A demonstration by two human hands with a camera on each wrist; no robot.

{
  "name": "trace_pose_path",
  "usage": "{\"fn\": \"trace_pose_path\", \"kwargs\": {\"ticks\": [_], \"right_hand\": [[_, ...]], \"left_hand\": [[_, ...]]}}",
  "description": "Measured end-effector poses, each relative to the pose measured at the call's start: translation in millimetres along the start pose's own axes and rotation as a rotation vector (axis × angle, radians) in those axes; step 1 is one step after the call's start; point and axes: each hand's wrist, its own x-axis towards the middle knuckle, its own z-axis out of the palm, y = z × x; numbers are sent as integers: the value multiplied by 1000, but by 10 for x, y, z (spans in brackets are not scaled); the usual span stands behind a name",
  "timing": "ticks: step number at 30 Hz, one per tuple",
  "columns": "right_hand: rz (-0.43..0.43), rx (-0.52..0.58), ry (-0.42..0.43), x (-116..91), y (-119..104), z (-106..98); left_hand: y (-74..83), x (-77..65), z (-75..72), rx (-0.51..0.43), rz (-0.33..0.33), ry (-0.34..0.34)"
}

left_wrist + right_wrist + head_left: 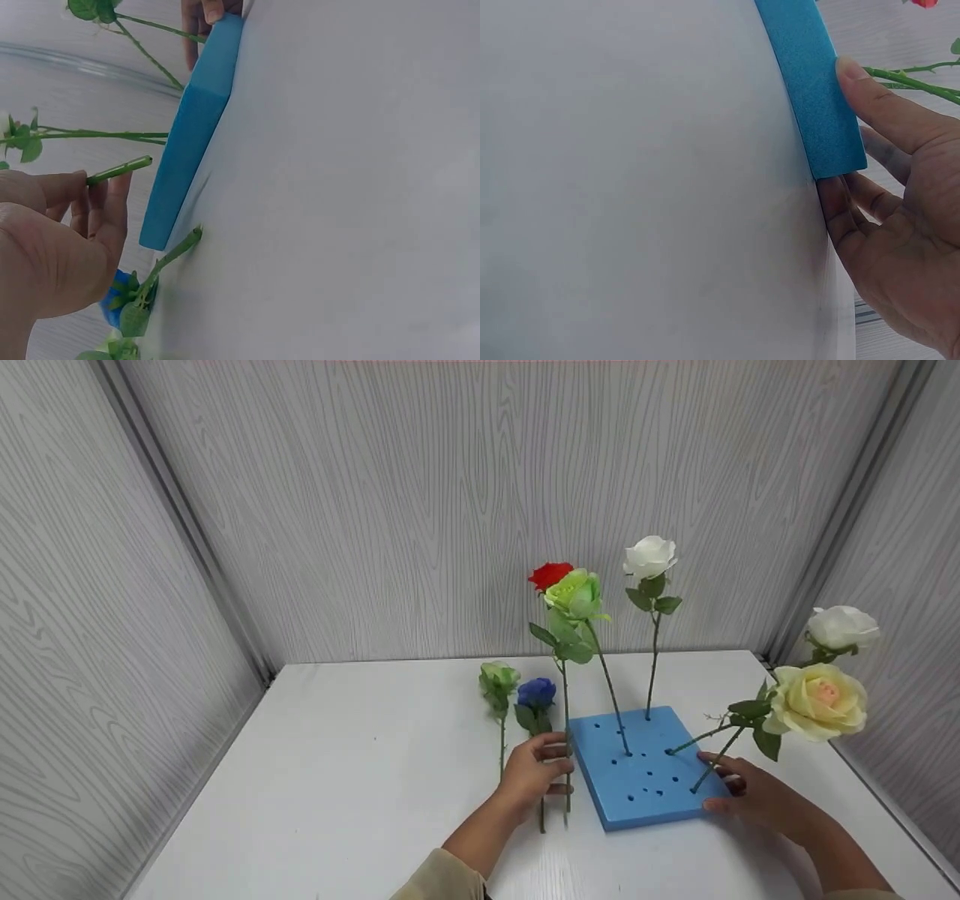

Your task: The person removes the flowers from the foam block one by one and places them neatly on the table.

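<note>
My left hand (pixel 531 772) pinches the green stem of a red rose (pixel 551 576) beside the left edge of a blue block (pixel 611 810) with holes. The stem's lower end (pixel 139 165) sticks out past the fingertips, apart from the block. At the block's near right corner, my right hand (pixel 761 799) grips the edge, with the thumb (pixel 881 105) against the block and fingers around its side. Standing in the block are a green rose (pixel 576 594), a white rose (pixel 650 556), a leaning yellow rose (pixel 821 701) and another white rose (pixel 844 628) behind it.
A blue rose (pixel 537 692) and a pale green rose (pixel 499 679) lie on the white table (pixel 337 780) left of the block, their stems partly behind my left hand. Wood-patterned panels (pixel 420 510) enclose the table at the back and sides.
</note>
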Motion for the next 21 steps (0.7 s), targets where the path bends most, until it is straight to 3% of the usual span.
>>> {"fn": "trace_pose_path", "kwargs": {"ticks": [8, 21], "right_hand": [[14, -12, -8, 8, 1, -16], [-4, -5, -7, -2, -9, 2]], "left_hand": [[-24, -46, -143, -3, -3, -18], [-28, -72, -294, 77, -25, 30]]}}
